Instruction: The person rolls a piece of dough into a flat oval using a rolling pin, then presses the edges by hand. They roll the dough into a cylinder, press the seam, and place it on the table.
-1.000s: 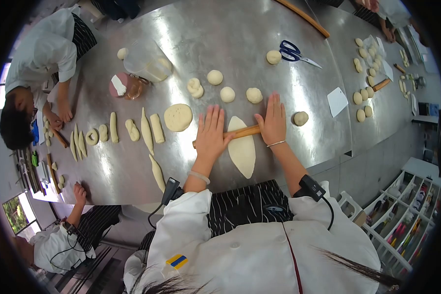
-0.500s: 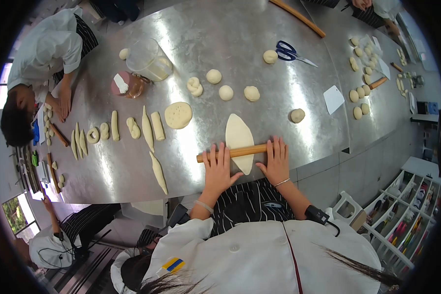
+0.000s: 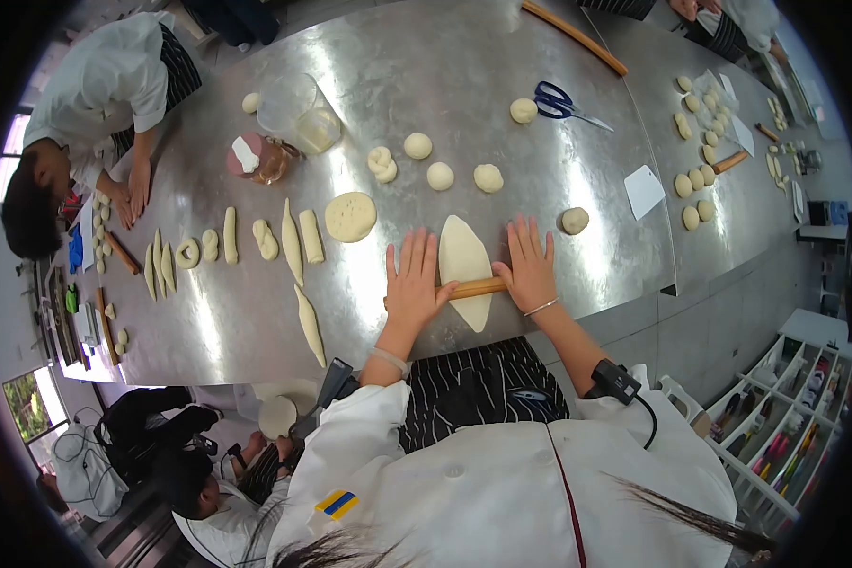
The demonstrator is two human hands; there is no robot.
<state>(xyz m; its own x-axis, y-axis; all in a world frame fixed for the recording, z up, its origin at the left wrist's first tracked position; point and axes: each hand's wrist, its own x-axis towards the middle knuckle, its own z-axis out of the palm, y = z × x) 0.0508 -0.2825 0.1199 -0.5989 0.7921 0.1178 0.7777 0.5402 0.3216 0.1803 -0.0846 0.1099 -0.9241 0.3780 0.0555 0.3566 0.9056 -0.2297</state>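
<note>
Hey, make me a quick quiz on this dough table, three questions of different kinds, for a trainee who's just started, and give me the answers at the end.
1. What lies under the rolling pin?
A) A round ball
B) A long, flat piece of dough with pointed ends
C) A twisted knot

2. True or false: the left hand and the right hand are both on the same side of that flat piece.

3. Fill in the blank: the scissors on the table have ____ handles.

Key: 1 B; 2 False; 3 blue
</note>
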